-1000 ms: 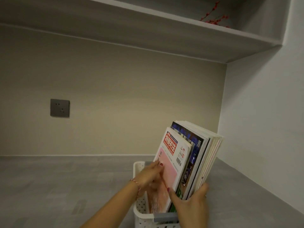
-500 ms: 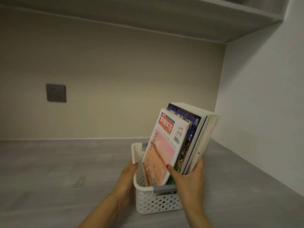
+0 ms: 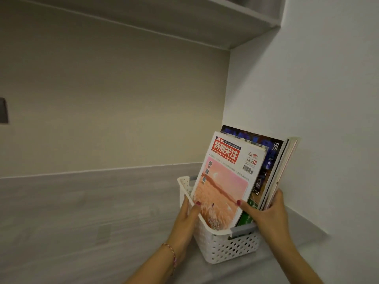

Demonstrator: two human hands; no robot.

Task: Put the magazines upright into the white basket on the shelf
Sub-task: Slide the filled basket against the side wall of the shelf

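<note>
At nine o'clock of the basket, our left hand has dropped from the front cover to grip the rim, thumb hooked inside. The magazines now stand in it, leaning toward two o'clock. At three o'clock our right hand pinches them; they seem seated, leaving only straightening.

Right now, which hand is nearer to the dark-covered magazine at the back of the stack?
Right. The right hand grips the stack's lower right edge, against the dark-covered magazine. The left hand holds the white basket rim on the far side.
</note>
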